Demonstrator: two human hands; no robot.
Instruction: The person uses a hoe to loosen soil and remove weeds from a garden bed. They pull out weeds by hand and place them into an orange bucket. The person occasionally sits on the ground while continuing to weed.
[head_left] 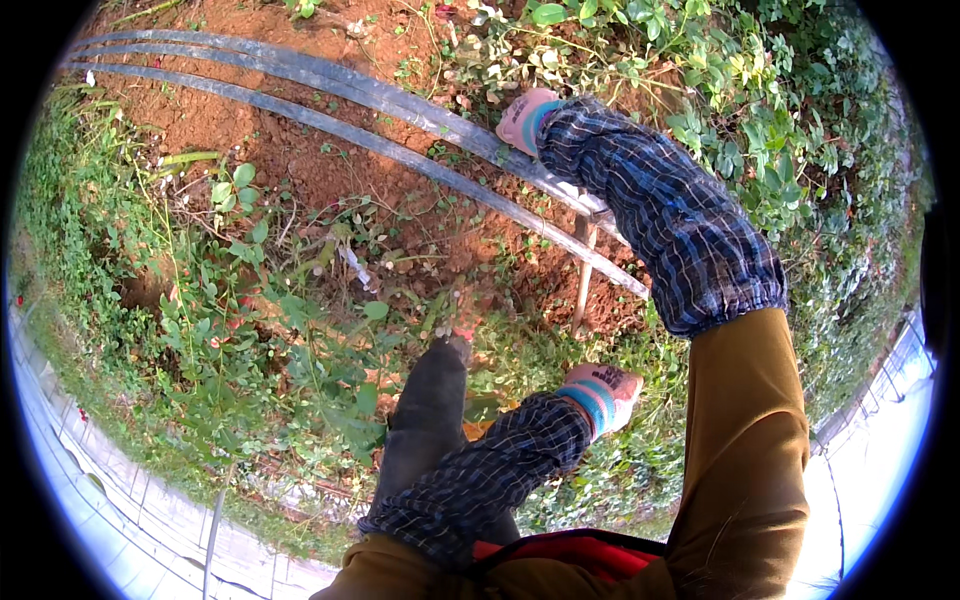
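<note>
Both my hands wear pink gloves with blue striped cuffs, and dark plaid sleeve covers run up my forearms. My right hand (527,118) reaches over the grey pipes (400,100), close to leafy stems (510,65) on the far side. Its fingers point away and are hidden, so any hold on a stem cannot be made out. Low in front of my body is my left hand (612,390), above green growth (570,470). The back of that glove faces up, and its fingers are out of sight. No object shows in either hand.
A wooden stake (583,275) stands upright by the pipes. Reddish soil (240,120) lies around them. My dark trouser leg (425,420) stands among rose-like bushes (300,340) on the left. Dense foliage (840,200) fills the right. Pale sheeting (120,500) runs along the lower left edge.
</note>
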